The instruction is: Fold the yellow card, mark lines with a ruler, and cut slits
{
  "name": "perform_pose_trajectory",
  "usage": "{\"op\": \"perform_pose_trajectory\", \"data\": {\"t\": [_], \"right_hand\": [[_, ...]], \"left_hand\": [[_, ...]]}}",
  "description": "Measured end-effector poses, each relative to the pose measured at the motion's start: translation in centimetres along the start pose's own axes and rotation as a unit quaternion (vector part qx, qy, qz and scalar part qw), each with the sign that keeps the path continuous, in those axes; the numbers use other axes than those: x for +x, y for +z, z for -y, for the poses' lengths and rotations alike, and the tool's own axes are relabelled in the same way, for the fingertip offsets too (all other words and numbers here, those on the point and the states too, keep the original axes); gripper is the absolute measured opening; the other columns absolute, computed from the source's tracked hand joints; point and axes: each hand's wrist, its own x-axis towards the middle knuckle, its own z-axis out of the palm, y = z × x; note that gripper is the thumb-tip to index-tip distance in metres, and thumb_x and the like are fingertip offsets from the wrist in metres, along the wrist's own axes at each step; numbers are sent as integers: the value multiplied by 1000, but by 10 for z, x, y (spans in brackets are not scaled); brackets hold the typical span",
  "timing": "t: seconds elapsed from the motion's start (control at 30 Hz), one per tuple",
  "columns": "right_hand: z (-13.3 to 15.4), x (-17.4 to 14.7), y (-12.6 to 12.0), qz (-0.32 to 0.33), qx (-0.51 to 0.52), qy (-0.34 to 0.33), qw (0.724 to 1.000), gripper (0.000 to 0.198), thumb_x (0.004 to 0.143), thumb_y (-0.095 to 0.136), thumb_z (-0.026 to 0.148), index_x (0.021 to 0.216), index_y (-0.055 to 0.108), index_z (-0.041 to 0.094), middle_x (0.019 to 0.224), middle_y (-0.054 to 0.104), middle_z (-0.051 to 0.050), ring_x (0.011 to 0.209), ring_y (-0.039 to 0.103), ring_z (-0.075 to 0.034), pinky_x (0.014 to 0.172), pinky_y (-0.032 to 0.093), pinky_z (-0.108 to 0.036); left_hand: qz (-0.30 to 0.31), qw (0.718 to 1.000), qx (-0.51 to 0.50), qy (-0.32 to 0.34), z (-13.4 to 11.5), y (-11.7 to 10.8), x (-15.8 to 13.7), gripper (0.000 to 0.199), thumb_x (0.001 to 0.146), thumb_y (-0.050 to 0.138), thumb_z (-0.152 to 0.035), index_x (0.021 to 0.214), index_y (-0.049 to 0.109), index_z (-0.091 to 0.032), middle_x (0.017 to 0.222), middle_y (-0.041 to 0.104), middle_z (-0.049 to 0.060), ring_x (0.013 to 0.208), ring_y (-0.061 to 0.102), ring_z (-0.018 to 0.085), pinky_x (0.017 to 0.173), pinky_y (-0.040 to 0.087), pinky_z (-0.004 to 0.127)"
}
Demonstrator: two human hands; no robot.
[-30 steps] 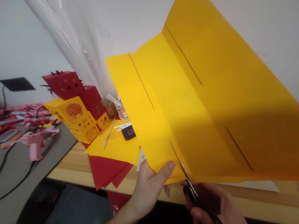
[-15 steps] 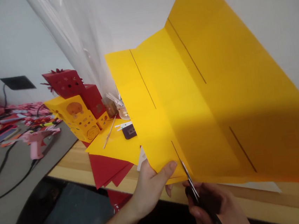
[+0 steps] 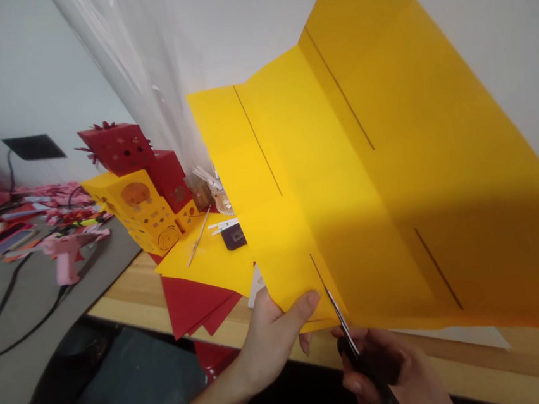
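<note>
A large sheet of yellow paper [image 3: 344,188] with fold creases and dark straight lines fills the middle and right of the view. My left hand [image 3: 273,335] pinches its lower left edge, thumb on top and the fingers mostly hidden underneath. Black-handled scissors [image 3: 363,358] are in my right hand [image 3: 390,368], below the sheet's lower edge. Their blades lie along one of the dark lines, close to my left thumb, and look nearly closed. Part of the right hand's fingers is hidden behind the handles.
Decorated yellow [image 3: 143,208] and red [image 3: 119,150] paper boxes stand at the back left. Red paper sheets [image 3: 193,298] lie on the wooden table [image 3: 121,299]. A pink glue gun [image 3: 67,256] with a black cord rests on the grey surface, near pink scraps [image 3: 60,203].
The view has shifted very slightly. Both hands, the scissors and the yellow sheet keep nearly the same places.
</note>
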Motion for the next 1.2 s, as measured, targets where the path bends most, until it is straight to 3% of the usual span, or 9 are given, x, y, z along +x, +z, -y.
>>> {"op": "perform_pose_trajectory", "data": {"t": [0.27,0.43,0.63,0.77,0.97,1.2], "right_hand": [[7,2,2,42,-31,-17,999,45,48,77,57,58,56,18,49,47,4,45,39,-9,47,33,-23],[2,7,-6,94,-73,-14,993,40,47,80,49,58,55,18,49,47,4,44,40,-9,45,35,-22],[7,5,-5,54,-62,5,997,46,45,78,56,53,52,18,48,45,4,44,41,-9,47,40,-22],[9,5,-3,105,-75,1,992,46,47,76,57,52,50,19,47,46,3,45,41,-10,48,40,-23],[13,1,4,13,-59,1,998,49,42,77,60,51,51,20,47,46,3,45,40,-11,49,39,-26],[18,0,7,27,-46,23,998,51,40,75,63,55,53,20,51,49,2,51,48,-14,52,42,-26]], "left_hand": [[10,1000,-18,3,0,3,-1,21,84,60,-34,85,59,-12,62,55,-2,40,42,2,34,36,9],[8,1000,-23,-1,0,3,-1,20,83,61,-33,85,59,-13,64,53,-2,41,42,2,35,38,9],[6,1000,-11,-18,0,2,-3,24,83,61,-35,83,59,-11,64,52,-2,41,42,2,35,38,10],[-3,999,-15,-34,1,1,-5,27,81,62,-38,86,59,-11,68,54,-1,44,44,3,36,38,10],[1,999,-3,-43,2,2,-6,29,81,61,-41,82,60,-12,64,52,-1,41,42,2,35,37,11],[-1,998,9,-55,3,0,-8,33,79,61,-45,80,60,-12,62,52,-1,41,43,4,35,38,13]]}}
